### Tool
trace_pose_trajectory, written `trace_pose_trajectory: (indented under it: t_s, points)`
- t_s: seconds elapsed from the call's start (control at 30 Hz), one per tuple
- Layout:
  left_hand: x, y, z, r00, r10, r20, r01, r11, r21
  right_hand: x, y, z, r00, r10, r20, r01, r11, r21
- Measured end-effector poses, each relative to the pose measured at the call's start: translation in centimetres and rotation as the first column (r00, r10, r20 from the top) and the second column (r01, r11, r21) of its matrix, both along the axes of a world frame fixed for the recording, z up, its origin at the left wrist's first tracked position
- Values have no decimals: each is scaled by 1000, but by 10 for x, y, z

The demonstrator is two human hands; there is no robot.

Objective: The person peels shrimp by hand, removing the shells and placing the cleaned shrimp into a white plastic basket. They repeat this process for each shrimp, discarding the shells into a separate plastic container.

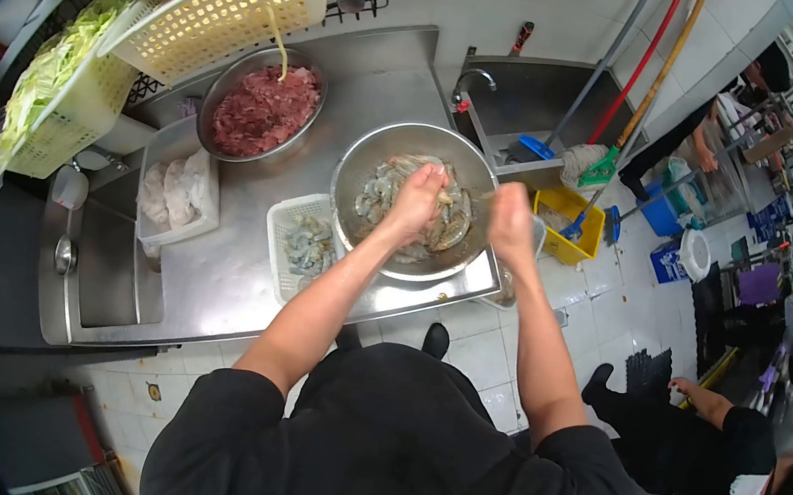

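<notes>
A large steel bowl (353,154) of raw unpeeled shrimp (460,228) stands at the front right of the steel counter. Over the shrimp, my left hand (417,208) is closed in a pinch, with a shrimp at its fingertips. My right hand (511,227) is at the bowl's right rim, its fingers curled closed and blurred by motion; what they hold is hidden. Left of the bowl, a white basket (277,222) contains greyish peeled shrimp (309,245). Part of another container (508,289) with contents shows below my right wrist.
Behind left stand a bowl of red meat (266,110), a white bin (214,186) of pale meat and perforated baskets (237,11) of food. A sink (537,96), mop handles (633,48) and yellow bucket (575,226) are right. A co-worker (692,437) is close on my right.
</notes>
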State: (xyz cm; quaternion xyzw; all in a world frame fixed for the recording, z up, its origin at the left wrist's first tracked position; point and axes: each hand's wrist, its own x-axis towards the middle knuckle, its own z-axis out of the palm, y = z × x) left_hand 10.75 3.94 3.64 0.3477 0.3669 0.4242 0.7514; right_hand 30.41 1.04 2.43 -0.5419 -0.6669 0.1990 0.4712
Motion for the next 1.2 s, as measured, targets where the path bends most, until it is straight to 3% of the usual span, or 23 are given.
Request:
trace_pose_trajectory:
  t_s: [0.07,0.1,0.13,0.2,0.23,0.3,0.33,0.4,0.47,0.5,0.67,0.77,0.9,1.03,1.2]
  points:
    - [-4,-1,-11,962,179,-208,-157,981,118,39,11,-15,966,-248,-68,246,968,-38]
    - [-13,-2,-10,977,120,-177,-127,992,-26,65,20,-41,952,-302,-57,301,953,-17]
    - [-15,-4,-14,974,134,-183,-141,990,-25,92,27,-69,946,-295,136,300,954,-15]
    - [-13,-4,-27,983,174,-63,-176,984,-34,99,18,-88,704,-228,673,498,834,-238]
    - [-16,-5,-27,986,147,-76,-153,985,-75,86,16,-78,711,-222,667,481,846,-231]
    - [-12,-9,-27,982,182,-40,-184,982,-39,54,12,-47,885,-292,363,272,956,107]
    - [-10,-13,-26,982,191,-5,-191,981,-19,32,5,-24,892,-274,359,254,962,104]
    - [-10,-18,-17,986,168,-5,-168,986,3,-16,-9,14,986,128,107,-110,980,-164]
    - [-6,-20,-13,948,224,224,-217,975,-56,-46,-11,14,958,259,120,-238,958,-162]
    - [-6,-18,-16,932,247,264,-234,969,-81,-57,-10,6,951,248,184,-220,962,-159]
    - [-22,-21,-26,854,395,340,-343,917,-203,-87,-10,1,938,317,142,-311,948,-63]
    - [-30,-21,-33,794,462,395,-383,885,-266,-100,-14,7,901,262,346,-204,959,-196]
    - [-35,-27,-42,750,475,460,-358,877,-321,-111,-12,3,886,271,375,-215,959,-186]
    - [-36,-29,-49,705,505,498,-343,857,-384,-119,-11,1,946,265,189,-237,959,-156]
    - [-38,-18,-54,715,488,501,-290,859,-423,-122,-7,-6,956,266,122,-258,963,-76]
